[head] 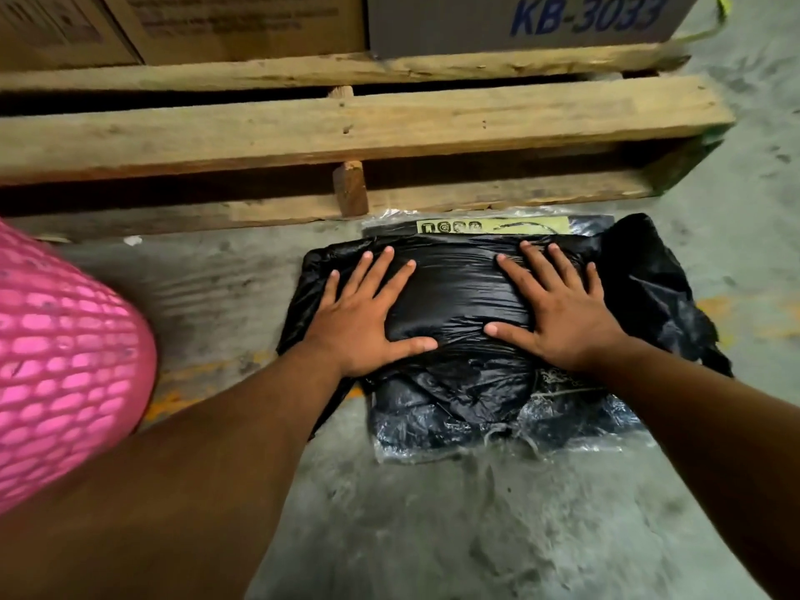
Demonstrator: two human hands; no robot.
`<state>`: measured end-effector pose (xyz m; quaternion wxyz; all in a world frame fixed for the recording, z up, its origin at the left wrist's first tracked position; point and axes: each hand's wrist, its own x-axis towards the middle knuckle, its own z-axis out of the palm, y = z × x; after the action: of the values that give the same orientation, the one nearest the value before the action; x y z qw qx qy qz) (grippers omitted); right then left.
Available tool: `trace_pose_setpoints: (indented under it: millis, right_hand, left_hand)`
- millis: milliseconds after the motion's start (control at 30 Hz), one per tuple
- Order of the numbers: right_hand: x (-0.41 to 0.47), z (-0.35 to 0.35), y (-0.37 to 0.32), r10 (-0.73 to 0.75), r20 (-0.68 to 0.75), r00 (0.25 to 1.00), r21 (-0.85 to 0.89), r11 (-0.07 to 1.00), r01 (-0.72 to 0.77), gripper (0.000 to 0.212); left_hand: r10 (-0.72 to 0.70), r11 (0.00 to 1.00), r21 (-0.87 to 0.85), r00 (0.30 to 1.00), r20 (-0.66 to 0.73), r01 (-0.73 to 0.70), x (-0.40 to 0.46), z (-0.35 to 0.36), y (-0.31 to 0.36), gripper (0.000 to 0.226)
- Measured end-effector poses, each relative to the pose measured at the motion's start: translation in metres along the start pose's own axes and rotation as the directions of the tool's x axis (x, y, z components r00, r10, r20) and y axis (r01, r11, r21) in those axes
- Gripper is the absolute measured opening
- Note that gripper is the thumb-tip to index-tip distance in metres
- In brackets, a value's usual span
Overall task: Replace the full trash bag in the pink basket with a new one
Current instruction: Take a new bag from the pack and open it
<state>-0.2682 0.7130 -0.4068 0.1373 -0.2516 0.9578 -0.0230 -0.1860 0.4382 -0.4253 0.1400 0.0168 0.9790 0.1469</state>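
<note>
A black trash bag (459,292) lies puffed up on the concrete floor, on top of a clear plastic pack of black bags (575,422) with a yellow label at its far edge. My left hand (368,313) presses flat on the bag's left side with fingers spread. My right hand (558,313) presses flat on its right side, fingers spread too. The pink mesh basket (60,352) is at the left edge, close to my left forearm; its opening is out of view.
A wooden pallet (346,127) stands just beyond the bags, carrying cardboard boxes (519,23). Bare concrete floor (433,526) lies in front of the bags and to the right of the pallet.
</note>
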Motion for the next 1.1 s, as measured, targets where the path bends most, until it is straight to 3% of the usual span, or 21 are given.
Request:
trace_pose_setpoints:
  millis: [200,333,500,667,900,1000,1100]
  right_hand:
    - [0.004,-0.009,0.005,-0.015,0.126,0.992,0.057,0.998,0.007,0.093]
    - [0.012,-0.032,0.012,-0.035,0.247,0.968,0.055,0.998,0.022,0.083]
    - [0.007,-0.040,0.017,-0.097,0.076,0.992,-0.013,0.995,0.098,0.086]
    - [-0.005,-0.026,0.017,-0.052,0.113,0.992,0.088,0.995,0.042,0.092]
    - [-0.016,-0.029,0.015,-0.043,0.045,0.998,0.175,0.984,0.035,0.093]
    - [-0.024,-0.030,0.015,-0.056,-0.021,0.998,0.262,0.963,0.060,0.083]
    - [-0.032,-0.035,0.011,-0.056,-0.105,0.993,0.327,0.941,0.088,0.060]
  left_hand:
    - [-0.019,1.000,0.007,0.992,0.127,0.018,0.002,-0.009,0.000,0.106]
    - [0.004,0.999,0.040,0.984,0.178,-0.011,0.005,-0.031,0.000,0.099]
    - [0.057,0.993,0.100,0.998,0.005,-0.057,-0.002,-0.041,-0.003,0.091]
    - [0.018,0.996,-0.087,0.997,0.077,-0.011,-0.011,-0.020,-0.011,0.091]
    - [0.018,0.967,-0.250,0.993,-0.116,-0.047,-0.023,-0.016,-0.007,0.086]
    - [0.033,0.952,-0.297,0.991,-0.132,-0.071,-0.029,-0.020,-0.011,0.071]
    - [0.033,0.944,-0.320,0.986,-0.160,-0.084,-0.037,-0.027,-0.011,0.054]
